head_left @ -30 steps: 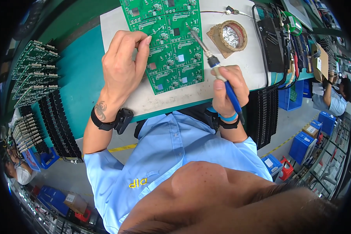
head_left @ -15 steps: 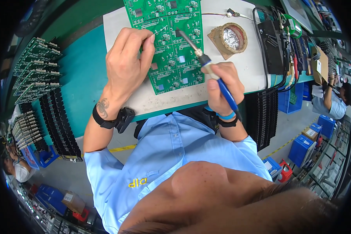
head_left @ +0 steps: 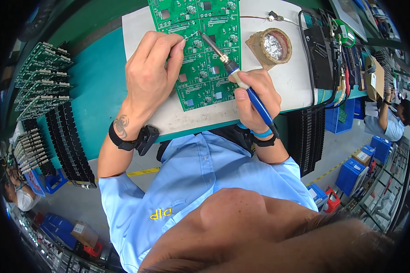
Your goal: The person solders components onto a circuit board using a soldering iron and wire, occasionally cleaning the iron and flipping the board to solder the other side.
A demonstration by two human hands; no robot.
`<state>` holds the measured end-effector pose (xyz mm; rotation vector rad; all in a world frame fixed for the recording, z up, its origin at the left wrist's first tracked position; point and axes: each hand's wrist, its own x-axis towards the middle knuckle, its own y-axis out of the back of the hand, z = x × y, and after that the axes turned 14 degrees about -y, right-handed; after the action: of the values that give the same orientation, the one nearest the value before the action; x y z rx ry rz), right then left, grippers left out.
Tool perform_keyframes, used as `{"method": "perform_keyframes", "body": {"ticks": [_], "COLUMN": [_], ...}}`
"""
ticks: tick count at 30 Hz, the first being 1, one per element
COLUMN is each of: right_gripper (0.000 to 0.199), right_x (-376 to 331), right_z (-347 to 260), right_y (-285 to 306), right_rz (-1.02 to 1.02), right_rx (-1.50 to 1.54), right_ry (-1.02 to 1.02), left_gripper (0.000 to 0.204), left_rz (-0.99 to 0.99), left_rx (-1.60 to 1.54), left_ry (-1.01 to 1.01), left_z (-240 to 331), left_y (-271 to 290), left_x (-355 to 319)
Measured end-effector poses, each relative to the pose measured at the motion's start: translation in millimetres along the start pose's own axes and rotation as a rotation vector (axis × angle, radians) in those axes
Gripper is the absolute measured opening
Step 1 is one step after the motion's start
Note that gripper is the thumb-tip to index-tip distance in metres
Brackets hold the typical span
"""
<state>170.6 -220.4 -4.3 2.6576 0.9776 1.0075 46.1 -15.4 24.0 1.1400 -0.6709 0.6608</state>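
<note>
At upper centre of the frame a green circuit board panel (head_left: 200,50) lies flat on a white mat (head_left: 269,98), and the work shown is soldering on it. The right hand (head_left: 253,93) is closed in a pen grip around a blue-handled soldering iron (head_left: 234,73), whose tip meets the board near its middle. The left hand (head_left: 152,68) rests on the board's left edge, thumb and fingers pinched on a thin solder wire (head_left: 191,35) fed toward that tip. As a judgement, the work is mid-course: one joint is in hand, and which pads are finished is too small to tell. Open room is modest. The mat's near edge runs just beyond both wrists, so the forearms hang over it. A tip-cleaner pot with metal wool (head_left: 271,45) sits close at the right of the iron, with a black unit (head_left: 321,57) and cables beyond. Racks of more boards (head_left: 41,77) at the left stand well apart across bare teal bench (head_left: 98,86).
</note>
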Motion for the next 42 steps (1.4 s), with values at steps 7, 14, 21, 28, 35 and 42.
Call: {"method": "perform_keyframes", "body": {"ticks": [7, 14, 21, 28, 35, 42], "right_gripper": [0.027, 0.028, 0.031, 0.031, 0.030, 0.030], "right_x": [-4, -24, -54, -42, -14, -9], "right_z": [-2, 1, 16, 10, -7, -4], "right_y": [7, 30, 46, 30, 8, -1], "right_rz": [0.017, 0.082, 0.269, 0.194, 0.028, 0.013], "right_rx": [0.007, -0.044, -0.183, 0.023, -0.011, -0.017], "right_ry": [0.011, -0.024, -0.515, -0.099, 0.018, -0.003], "left_gripper": [0.008, 0.006, 0.007, 0.008, 0.009, 0.009], "left_rz": [0.018, 0.022, -0.074, -0.041, 0.053, 0.044], "left_rx": [-0.011, -0.086, -0.011, -0.053, -0.055, -0.008], "left_ry": [0.019, 0.121, 0.064, 0.124, 0.060, 0.030], "left_z": [-1, -1, 8, 3, -2, 1], "left_y": [5, 10, 23, 13, 5, 1], "left_x": [-3, -11, -7, -14, -8, -3]}}
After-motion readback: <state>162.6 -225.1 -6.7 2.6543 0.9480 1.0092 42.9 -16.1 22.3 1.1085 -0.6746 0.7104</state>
